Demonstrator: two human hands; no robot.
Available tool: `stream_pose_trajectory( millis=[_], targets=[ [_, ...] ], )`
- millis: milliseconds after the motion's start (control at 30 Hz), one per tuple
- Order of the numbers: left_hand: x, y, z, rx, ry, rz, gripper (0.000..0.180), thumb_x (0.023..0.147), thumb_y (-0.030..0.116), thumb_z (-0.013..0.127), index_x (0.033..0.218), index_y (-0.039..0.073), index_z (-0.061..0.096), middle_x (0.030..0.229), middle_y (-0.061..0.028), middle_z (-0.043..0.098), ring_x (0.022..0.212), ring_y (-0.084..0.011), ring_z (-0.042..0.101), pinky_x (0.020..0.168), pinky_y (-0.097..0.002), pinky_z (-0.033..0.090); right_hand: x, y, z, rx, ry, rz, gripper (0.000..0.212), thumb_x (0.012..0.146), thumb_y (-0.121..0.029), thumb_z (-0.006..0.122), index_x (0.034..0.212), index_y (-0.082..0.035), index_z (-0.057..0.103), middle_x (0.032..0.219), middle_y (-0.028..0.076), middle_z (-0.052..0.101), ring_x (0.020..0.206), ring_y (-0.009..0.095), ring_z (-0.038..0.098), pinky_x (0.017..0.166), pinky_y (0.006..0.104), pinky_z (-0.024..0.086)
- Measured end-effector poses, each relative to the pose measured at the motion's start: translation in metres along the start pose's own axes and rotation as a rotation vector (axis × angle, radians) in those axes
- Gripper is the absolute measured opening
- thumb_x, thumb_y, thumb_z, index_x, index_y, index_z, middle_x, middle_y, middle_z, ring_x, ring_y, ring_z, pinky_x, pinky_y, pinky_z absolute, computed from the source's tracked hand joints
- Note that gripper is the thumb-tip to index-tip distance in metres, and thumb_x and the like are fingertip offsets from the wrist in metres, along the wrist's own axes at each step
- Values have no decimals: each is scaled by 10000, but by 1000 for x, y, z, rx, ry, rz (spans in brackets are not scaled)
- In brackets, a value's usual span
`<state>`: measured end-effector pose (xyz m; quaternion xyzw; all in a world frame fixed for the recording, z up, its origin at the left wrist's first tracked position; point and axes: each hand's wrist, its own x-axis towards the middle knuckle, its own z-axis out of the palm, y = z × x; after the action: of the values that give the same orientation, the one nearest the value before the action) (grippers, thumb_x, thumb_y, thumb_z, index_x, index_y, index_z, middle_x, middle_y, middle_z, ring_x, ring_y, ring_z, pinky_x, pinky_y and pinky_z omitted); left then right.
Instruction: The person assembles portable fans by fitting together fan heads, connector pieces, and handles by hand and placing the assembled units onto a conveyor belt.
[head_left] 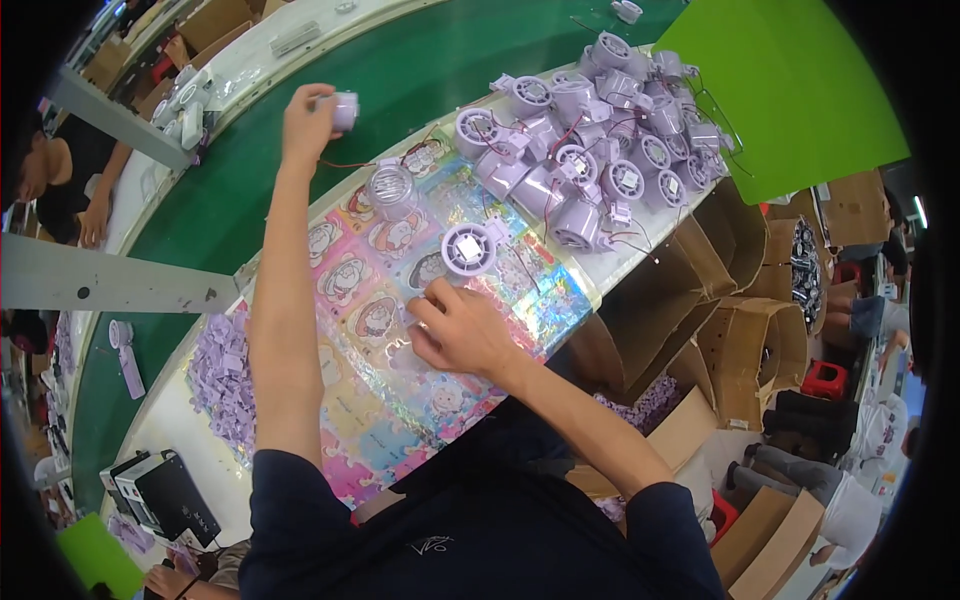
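Over the green conveyor belt, my left hand [308, 125] is raised and closed round a lilac cylindrical housing [345, 111]. My right hand [460, 328] hovers low over the shiny cartoon-printed mat [365, 440], fingers curled together; whatever they pinch is too small or hidden to make out. Just beyond those fingers lies a lilac round fan housing [468, 249] with a white square at its centre. Another lilac housing [391, 190], its ribbed face up and a thin red wire beside it, rests on the mat between my two hands.
Many wired lilac housings [575, 165] are heaped at the table's far right. Small lilac parts [222, 375] form a pile at the left, near a black box [165, 500]. A green conveyor belt [420, 85] runs along the far side. Cardboard boxes [755, 350] stand at right.
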<state>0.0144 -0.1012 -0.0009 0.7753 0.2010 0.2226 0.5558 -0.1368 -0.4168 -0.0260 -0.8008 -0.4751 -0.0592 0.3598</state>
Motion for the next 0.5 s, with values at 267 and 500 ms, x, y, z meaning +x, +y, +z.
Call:
stream_pose_trajectory(
  millis=[267, 500],
  targets=[
    [-209, 8, -65, -1293, 134, -26, 309, 1011, 358, 573, 1185, 107, 621, 1248, -190, 643, 1137, -325, 625, 1042, -463, 487, 3, -1, 1, 49, 34, 54, 286, 880, -232, 700, 1058, -48, 573, 1046, 139, 544, 777, 332, 648, 669, 433, 536],
    [-346, -16, -42, -1503, -54, -169, 740, 807, 337, 843, 1429, 122, 505, 1401, -197, 529, 1296, -360, 521, 1129, -501, 421, -3, -2, 3, 53, 212, -73, 453, 768, -151, 799, 1158, -47, 594, 1037, 127, 646, 817, 314, 678, 647, 399, 538]
  ],
)
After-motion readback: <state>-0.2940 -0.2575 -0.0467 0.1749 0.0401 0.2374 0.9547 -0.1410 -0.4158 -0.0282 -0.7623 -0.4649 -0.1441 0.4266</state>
